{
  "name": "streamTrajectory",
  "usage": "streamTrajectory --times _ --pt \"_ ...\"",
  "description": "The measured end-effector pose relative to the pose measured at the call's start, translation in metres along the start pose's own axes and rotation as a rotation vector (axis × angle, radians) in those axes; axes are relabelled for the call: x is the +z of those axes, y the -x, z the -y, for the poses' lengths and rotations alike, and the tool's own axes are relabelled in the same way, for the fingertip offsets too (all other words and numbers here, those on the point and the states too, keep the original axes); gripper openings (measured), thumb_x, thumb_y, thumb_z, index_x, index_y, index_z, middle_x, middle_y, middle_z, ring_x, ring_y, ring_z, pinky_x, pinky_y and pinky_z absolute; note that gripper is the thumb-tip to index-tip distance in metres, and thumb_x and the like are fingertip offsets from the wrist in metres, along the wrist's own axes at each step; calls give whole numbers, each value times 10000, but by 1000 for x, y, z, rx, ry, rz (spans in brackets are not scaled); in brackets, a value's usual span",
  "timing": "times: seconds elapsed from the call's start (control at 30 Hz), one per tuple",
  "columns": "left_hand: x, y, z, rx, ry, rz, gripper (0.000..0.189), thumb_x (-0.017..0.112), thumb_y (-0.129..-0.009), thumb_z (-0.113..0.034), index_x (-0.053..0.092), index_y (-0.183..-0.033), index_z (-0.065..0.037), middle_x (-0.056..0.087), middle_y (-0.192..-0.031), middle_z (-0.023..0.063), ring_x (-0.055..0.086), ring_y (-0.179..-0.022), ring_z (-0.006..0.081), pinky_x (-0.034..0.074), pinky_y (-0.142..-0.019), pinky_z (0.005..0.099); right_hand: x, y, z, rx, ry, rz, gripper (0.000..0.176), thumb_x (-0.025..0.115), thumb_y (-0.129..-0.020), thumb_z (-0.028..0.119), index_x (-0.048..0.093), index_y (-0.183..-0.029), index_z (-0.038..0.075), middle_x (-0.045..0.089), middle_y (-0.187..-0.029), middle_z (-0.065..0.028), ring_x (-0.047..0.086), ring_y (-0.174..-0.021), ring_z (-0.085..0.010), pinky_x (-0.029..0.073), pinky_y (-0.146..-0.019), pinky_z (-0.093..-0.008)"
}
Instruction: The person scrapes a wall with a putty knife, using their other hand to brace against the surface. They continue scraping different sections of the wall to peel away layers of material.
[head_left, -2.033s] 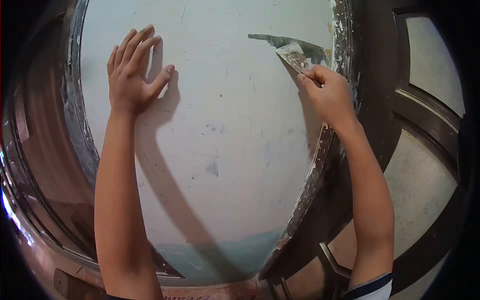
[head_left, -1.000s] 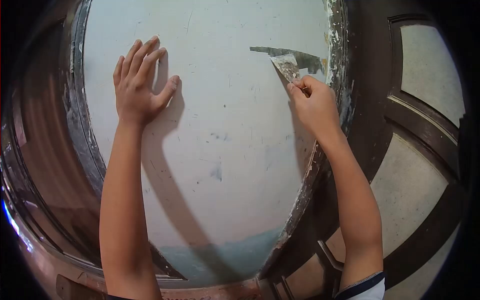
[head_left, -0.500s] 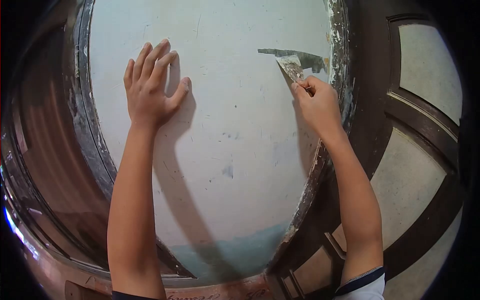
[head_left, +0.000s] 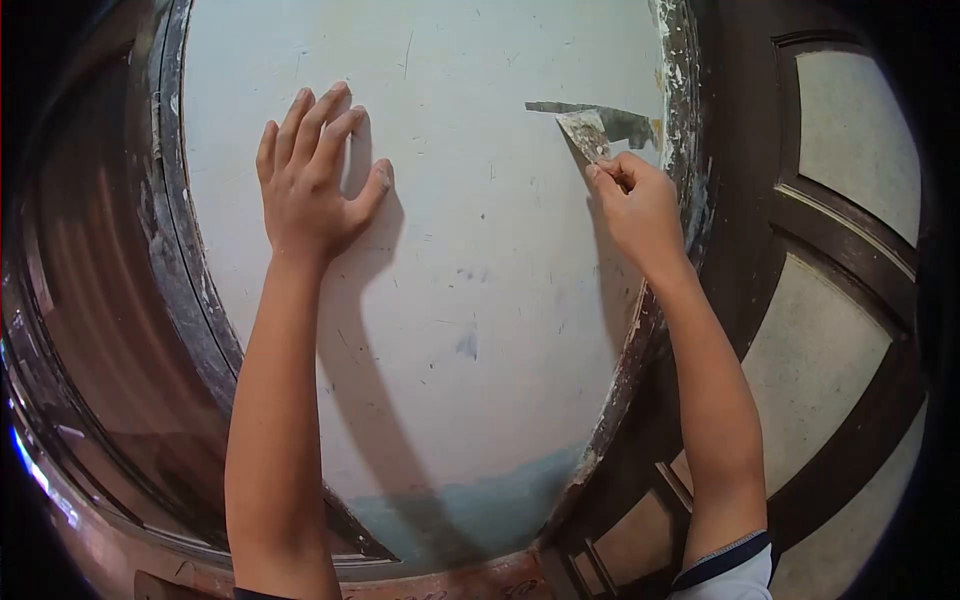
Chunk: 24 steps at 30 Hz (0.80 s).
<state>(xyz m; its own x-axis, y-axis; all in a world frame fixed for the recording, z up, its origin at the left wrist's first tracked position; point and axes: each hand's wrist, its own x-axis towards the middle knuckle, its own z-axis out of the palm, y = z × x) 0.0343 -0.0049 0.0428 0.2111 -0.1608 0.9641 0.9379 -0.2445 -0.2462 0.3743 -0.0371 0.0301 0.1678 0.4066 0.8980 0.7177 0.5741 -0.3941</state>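
A white painted wall (head_left: pixel 480 260) fills the middle of the head view, scuffed with small scratches and grey marks. Along its near, lower edge runs a band of blue-green paint (head_left: pixel 470 505). A dark, chipped frame (head_left: pixel 185 280) borders the wall on the left. A second strip of trim (head_left: pixel 682 110), flecked with white, borders it on the right. Further right stands a dark wooden door (head_left: pixel 750 250) with pale inset panels (head_left: pixel 860 130).

The left hand (head_left: pixel 312 190) lies flat and open on the wall at the upper left, palm against the paint. Its fingers are spread and point up, and the thumb is out to the right. The forearm below it casts a long shadow (head_left: pixel 365 390) on the wall just to its right.

The right hand (head_left: pixel 640 205) is at the upper right, close to the flecked trim. It is closed around the handle of a scraper (head_left: pixel 586 132), fingers curled and pinching near the blade. The handle itself is hidden inside the grip. The blade is pale and smeared, and it points up and to the left with its edge on the wall. It sits against the lower edge of a dark bare patch (head_left: pixel 622 122), a narrow streak that runs leftward from the trim. The two hands are well apart, with plain white wall between them. A white sleeve with a dark cuff (head_left: pixel 728 568) shows at the near end of the right arm.
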Motion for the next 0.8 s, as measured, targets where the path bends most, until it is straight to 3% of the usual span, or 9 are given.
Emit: streamTrajectory --times 0.57,0.8 --pt "-3 1 -1 -6 41 9 475 706 -857 -369 690 -1314 -240 556 -1577 -20 394 -1544 248 198 -1291 481 2 2 6 -19 50 -26 245 701 -986 205 707 -963 -38 674 -733 -157 585 -630 -224 482 -641 -367" --pt "-6 0 -2 0 57 20 501 713 -841 -354 690 -1320 -212 552 -1578 -5 385 -1549 256 189 -1292 477 4 2 4 -7 -61 -21 238 701 -988 192 695 -959 -44 668 -731 -155 565 -632 -202 482 -646 -363"
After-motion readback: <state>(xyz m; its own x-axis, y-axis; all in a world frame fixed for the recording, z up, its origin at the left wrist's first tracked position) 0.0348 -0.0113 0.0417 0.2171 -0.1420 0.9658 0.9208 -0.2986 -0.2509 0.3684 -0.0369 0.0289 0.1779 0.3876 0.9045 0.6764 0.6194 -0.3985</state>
